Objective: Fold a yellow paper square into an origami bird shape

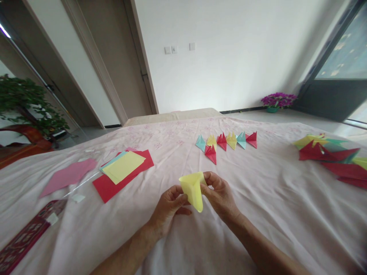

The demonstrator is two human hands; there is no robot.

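Note:
A yellow sheet of paper [192,190], partly folded with its upper side opened into a pocket, is held above the cloth between my two hands. My left hand [171,206] pinches its left edge, thumb in front and some fingers behind it. At the upper right corner, my right hand [220,194] grips the paper between thumb and fingers. Beyond my hands stands a row of small folded paper pieces in red, yellow and light blue, with one red folded piece [211,153] in front of the row.
Flat red paper [104,189] and yellow sheets [123,167] lie stacked at the left, beside pink paper [69,175] and a dark red package [25,236]. Larger folded red paper [312,151] is heaped at the right. A pale patterned cloth [172,145] covers the surface.

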